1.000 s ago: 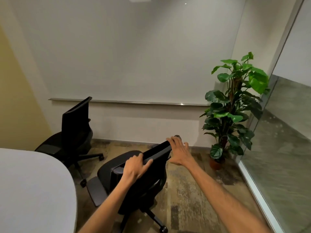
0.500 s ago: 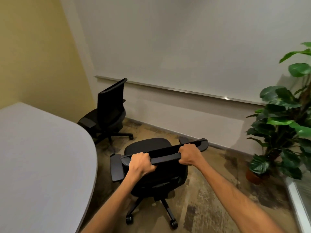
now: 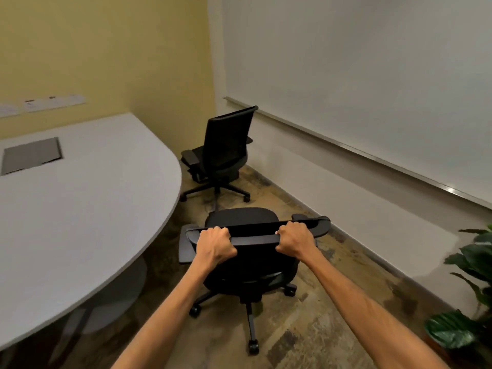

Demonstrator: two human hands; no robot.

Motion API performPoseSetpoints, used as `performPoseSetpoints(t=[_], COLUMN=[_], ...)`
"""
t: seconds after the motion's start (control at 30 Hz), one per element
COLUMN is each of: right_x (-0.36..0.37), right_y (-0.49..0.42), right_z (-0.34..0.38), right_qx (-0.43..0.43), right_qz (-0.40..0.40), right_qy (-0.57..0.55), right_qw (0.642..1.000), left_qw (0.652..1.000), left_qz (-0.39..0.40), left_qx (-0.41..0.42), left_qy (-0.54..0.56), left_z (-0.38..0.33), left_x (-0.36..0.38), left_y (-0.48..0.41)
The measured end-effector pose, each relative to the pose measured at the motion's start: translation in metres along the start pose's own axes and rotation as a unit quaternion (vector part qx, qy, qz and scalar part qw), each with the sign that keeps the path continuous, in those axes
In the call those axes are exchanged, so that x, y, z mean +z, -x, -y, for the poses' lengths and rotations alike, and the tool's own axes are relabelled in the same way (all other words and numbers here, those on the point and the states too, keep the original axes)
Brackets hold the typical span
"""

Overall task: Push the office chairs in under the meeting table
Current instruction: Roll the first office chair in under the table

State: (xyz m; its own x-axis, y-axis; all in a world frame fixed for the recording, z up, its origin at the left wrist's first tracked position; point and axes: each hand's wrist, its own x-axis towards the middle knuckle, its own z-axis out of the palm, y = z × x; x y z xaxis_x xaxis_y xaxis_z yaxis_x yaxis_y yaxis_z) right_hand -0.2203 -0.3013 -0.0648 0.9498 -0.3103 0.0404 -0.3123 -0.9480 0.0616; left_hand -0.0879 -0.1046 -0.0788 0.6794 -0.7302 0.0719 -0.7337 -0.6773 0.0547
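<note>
A black office chair [image 3: 247, 265] on castors stands just in front of me, its seat turned away. My left hand [image 3: 215, 245] and my right hand [image 3: 292, 239] both grip the top edge of its backrest. The white meeting table [image 3: 87, 206] with a rounded end fills the left side; the chair sits just off its curved edge, not under it. A second black office chair [image 3: 223, 153] stands farther back near the corner, beside the table's end and turned with its back to the whiteboard wall.
A grey cable hatch [image 3: 30, 155] is set into the tabletop. A long whiteboard with a metal ledge [image 3: 372, 155] runs along the right wall. A leafy potted plant [image 3: 468, 307] stands at the right edge. The table's pedestal base [image 3: 117, 294] is under the top.
The view has swung left, bringing more of the table in. The held chair has turned and rolled closer to the table's edge. Both hands keep their grip on the backrest.
</note>
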Motion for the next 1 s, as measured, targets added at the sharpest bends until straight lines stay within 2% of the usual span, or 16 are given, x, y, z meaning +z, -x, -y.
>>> performPoseSetpoints(t=[0.37,0.67,0.83,1.0], right_x=[0.008,0.02,0.017,0.016], right_y=[-0.042,-0.138,-0.202,-0.258], right_z=[-0.029,-0.046,-0.061,-0.064], right_qx=[-0.173,-0.285,-0.332,-0.383], right_qz=[-0.025,-0.046,-0.022,-0.023], right_qy=[-0.022,-0.016,-0.014,-0.015], right_qw=[0.984,0.957,0.943,0.923], left_qw=[0.988,0.965,0.946,0.928], left_qz=[0.0,-0.057,-0.082,-0.069], left_qx=[-0.152,-0.257,-0.312,-0.365], left_qy=[-0.02,-0.003,0.006,0.003], left_z=[-0.029,-0.031,-0.042,-0.041], left_x=[-0.005,0.011,0.016,0.013], left_y=[0.02,-0.024,-0.067,-0.102])
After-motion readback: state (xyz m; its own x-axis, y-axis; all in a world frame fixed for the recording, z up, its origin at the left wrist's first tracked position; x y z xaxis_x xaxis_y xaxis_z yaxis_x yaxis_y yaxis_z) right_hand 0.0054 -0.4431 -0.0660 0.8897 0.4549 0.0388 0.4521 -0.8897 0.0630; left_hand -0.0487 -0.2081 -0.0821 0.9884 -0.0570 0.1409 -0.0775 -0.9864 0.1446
